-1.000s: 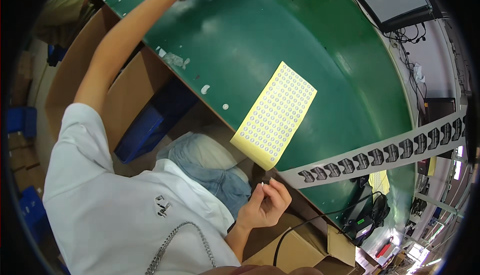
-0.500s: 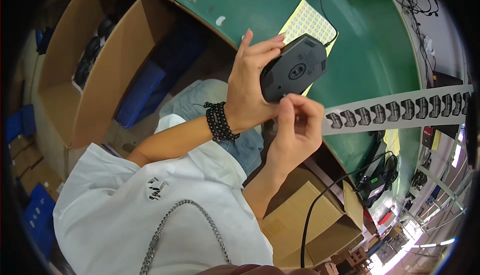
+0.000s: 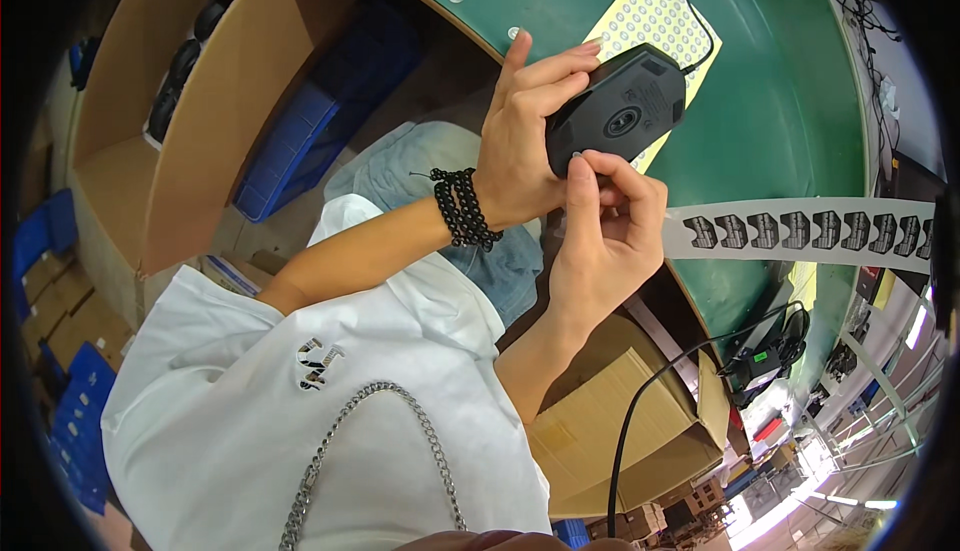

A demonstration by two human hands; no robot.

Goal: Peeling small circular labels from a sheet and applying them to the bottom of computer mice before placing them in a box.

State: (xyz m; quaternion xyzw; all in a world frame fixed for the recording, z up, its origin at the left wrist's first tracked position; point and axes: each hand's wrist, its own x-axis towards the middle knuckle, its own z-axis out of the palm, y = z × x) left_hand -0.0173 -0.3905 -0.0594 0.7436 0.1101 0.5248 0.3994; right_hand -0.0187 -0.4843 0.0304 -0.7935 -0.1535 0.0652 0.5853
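Observation:
A black wired computer mouse point(image 3: 616, 101) is tilted with its underside facing me, its cable leaving the far end. My left hand point(image 3: 520, 141) holds it along its left side, fingers stretched behind the edge and thumb underneath. At the mouse's near end, my right hand point(image 3: 612, 226) pinches thumb and forefinger together against the underside. A small pale piece point(image 3: 577, 155) shows at those fingertips, too small to name surely. From behind the right hand a pale strip point(image 3: 800, 234) with a row of black shaped pieces runs rightward; whether other fingers grip it I cannot tell.
On the green table point(image 3: 765, 101) lies a yellow sheet of small round stickers point(image 3: 650, 11), partly behind the mouse. An open cardboard box point(image 3: 610, 431) stands below the table's near edge. At left are a tall carton point(image 3: 215, 101) containing black items and a blue crate point(image 3: 285, 156).
My view has shifted, so table, mouse and hands sit differently in it. The strip's far end has swung lower. Both hands keep their hold at the mouse.

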